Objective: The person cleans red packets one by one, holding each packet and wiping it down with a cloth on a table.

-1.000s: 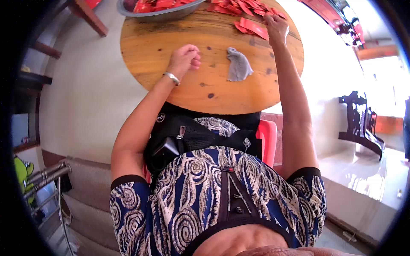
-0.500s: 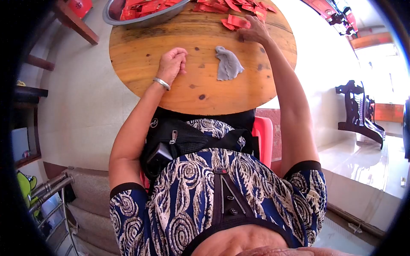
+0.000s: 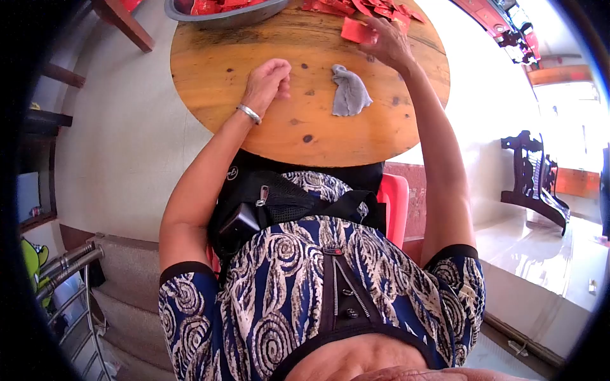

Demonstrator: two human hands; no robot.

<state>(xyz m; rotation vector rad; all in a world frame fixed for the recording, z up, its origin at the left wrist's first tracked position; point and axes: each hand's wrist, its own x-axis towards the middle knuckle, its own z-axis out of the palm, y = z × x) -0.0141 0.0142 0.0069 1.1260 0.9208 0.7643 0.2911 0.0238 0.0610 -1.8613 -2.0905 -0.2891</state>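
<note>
My left hand (image 3: pixel 267 84) rests over the left part of the round wooden table (image 3: pixel 267 136), its fingers curled together, and whether anything is inside them is hidden. Near the table's far right side, my right hand (image 3: pixel 391 46) has its fingers on a red packet (image 3: pixel 354 30). Several more red packets (image 3: pixel 330 6) lie spread beyond it at the far edge. Between my hands and closer to me is a crumpled grey cloth (image 3: pixel 350 93), touched by neither hand.
A grey basin (image 3: pixel 232 18) holding red packets stands at the table's far left edge. A red plastic chair (image 3: pixel 396 206) shows beside my body. Dark carved furniture (image 3: pixel 532 178) stands at the right, and metal railings (image 3: pixel 76 270) at the lower left.
The view has shifted slightly, with the basin nearer the top edge. My right hand now has one red packet raised apart from the pile, turned more toward the camera.
</note>
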